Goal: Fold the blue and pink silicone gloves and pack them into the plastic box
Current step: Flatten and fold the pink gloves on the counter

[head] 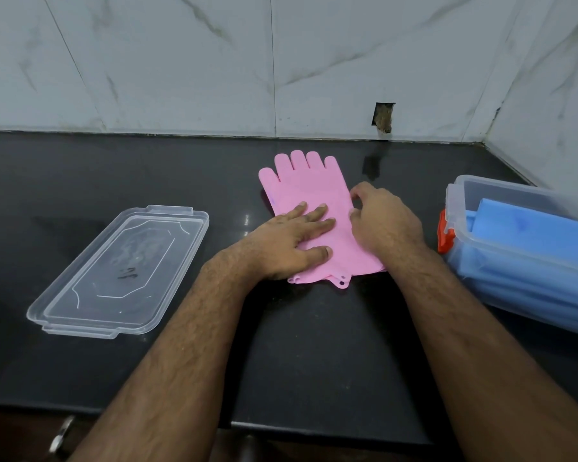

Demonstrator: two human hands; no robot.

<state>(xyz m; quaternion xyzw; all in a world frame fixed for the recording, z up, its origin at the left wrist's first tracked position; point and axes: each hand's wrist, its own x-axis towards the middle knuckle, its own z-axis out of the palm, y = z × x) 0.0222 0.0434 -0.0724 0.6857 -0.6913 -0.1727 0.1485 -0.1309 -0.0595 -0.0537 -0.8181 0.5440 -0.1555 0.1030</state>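
Flat pink silicone gloves [309, 208] lay stacked on the black table [181, 168], long axis pointing away from the person. Left hand [291, 238] pressed flat, fingers straight; right hand [381, 218] pinched the right edge, nearer the clear plastic box [461, 241] holding folded blue silicone gloves [528, 235].

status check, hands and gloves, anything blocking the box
Left hand flat on pink gloves; right hand pinching their right edge. Blue gloves already in plastic box. Lid off, nothing blocking.

Your hands on the pink silicone glove [309, 195]
Left hand [292, 240] presses it flat on the black worktop [181, 175]; right hand [382, 218] pinches its edge.
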